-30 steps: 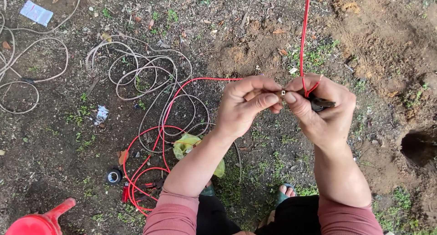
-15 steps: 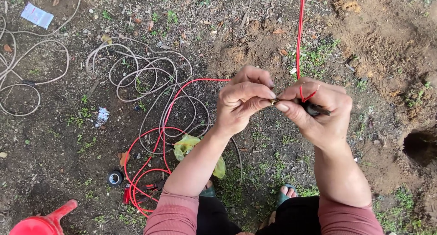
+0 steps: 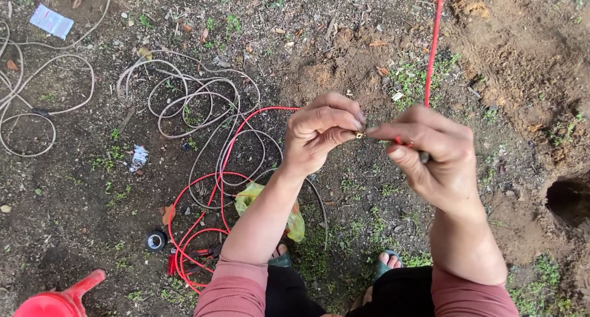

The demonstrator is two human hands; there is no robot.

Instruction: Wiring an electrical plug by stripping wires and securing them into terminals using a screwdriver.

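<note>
Bare, dark soil (image 3: 74, 188) with thin patches of grass fills the view, and a hole (image 3: 568, 200) opens in it at the right edge. Loose loops of pale grey cable (image 3: 184, 108) sprawl across the left half, overlapped by coils of red wire (image 3: 203, 225) that lie near the person's feet. A second run of red wire (image 3: 433, 40) comes down from the top edge to the right hand. The person's two forearms in pinkish sleeves rise from the bottom of the frame. The left hand (image 3: 319, 133) is held over the ground with thumb and forefinger pressed together, pinching a tiny brass-coloured piece (image 3: 359, 134) at its tips. The right hand (image 3: 430, 154) meets it fingertip to fingertip, its fingers closed around the red wire's end and a dark handle whose shape cannot be made out. A yellow-green plastic bag (image 3: 295, 222) lies under the left forearm. A red plastic vessel (image 3: 52, 301) pokes in at the bottom left corner. A roll of black tape (image 3: 155, 240) sits just beside the red coils.
</note>
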